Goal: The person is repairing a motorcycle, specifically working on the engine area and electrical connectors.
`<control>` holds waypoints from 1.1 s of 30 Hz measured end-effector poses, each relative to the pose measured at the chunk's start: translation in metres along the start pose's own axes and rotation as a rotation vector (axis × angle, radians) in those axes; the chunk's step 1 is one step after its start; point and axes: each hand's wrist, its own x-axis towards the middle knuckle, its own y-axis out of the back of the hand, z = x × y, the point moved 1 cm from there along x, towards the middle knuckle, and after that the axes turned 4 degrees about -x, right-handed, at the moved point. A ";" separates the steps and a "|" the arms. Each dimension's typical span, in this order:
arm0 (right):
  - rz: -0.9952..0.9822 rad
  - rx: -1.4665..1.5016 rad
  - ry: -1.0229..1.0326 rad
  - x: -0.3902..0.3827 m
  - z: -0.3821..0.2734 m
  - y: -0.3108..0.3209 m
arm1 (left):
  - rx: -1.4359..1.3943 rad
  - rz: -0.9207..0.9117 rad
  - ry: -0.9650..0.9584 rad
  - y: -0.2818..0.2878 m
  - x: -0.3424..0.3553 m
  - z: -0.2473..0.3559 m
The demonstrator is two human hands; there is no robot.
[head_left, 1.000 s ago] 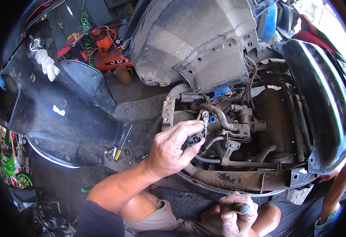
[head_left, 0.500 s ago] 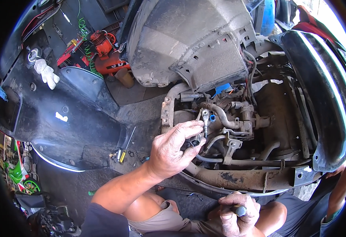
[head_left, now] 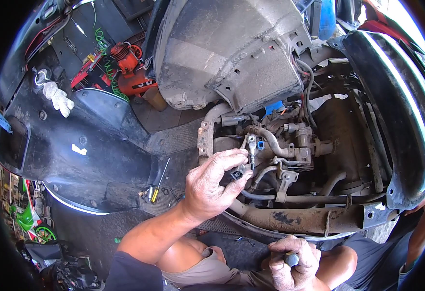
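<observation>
My left hand is closed over the exposed engine of a scooter. Thumb and fingers pinch a small black plug connector, its open end showing. A silver metal fitting with an eyelet stands right beside the fingertips, and I cannot tell whether they touch it. Beside that is a small blue-rimmed part. Nearer to me, above my lap, my right hand is wrapped round something with a grey-blue, six-sided end; the rest of it is hidden in the fist.
A dusty storage box is tilted up behind the engine. The frame tube crosses in front. Left lie the footboard panel, a yellow-handled screwdriver and a white glove. A red compressor stands behind. Another person's arm is at right.
The whole view has shifted slightly. My left hand keeps its pinch on the connector, which is turned a little. The six-sided end in my right fist has tipped slightly leftward.
</observation>
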 end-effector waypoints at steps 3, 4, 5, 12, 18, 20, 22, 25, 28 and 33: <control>-0.017 0.023 0.005 0.001 0.004 -0.002 | -0.018 0.023 0.039 0.001 -0.008 -0.003; -0.011 0.035 0.004 0.001 0.006 -0.002 | -0.038 0.027 0.083 0.001 -0.010 -0.004; -0.025 0.053 -0.002 0.001 0.006 -0.004 | -0.055 0.032 0.128 0.004 -0.012 -0.004; -0.017 0.058 0.011 0.001 0.002 0.001 | -0.201 0.125 0.162 -0.004 -0.008 -0.001; -0.032 0.043 0.008 0.004 0.002 0.002 | -0.449 0.213 0.369 0.006 0.005 0.001; -0.022 0.054 -0.002 0.004 0.003 0.002 | -0.492 0.253 0.432 0.006 0.007 -0.002; -0.034 0.058 -0.011 0.005 0.004 0.003 | -0.521 0.254 0.470 0.010 0.008 -0.004; -0.024 0.033 0.022 0.006 0.005 0.004 | -0.670 0.332 0.555 0.015 0.014 -0.004; -0.048 0.049 -0.001 0.003 0.007 0.008 | -0.747 0.324 0.607 0.015 0.018 -0.003; -0.089 0.080 0.009 0.000 0.018 0.004 | -0.801 0.289 0.623 0.024 0.015 -0.008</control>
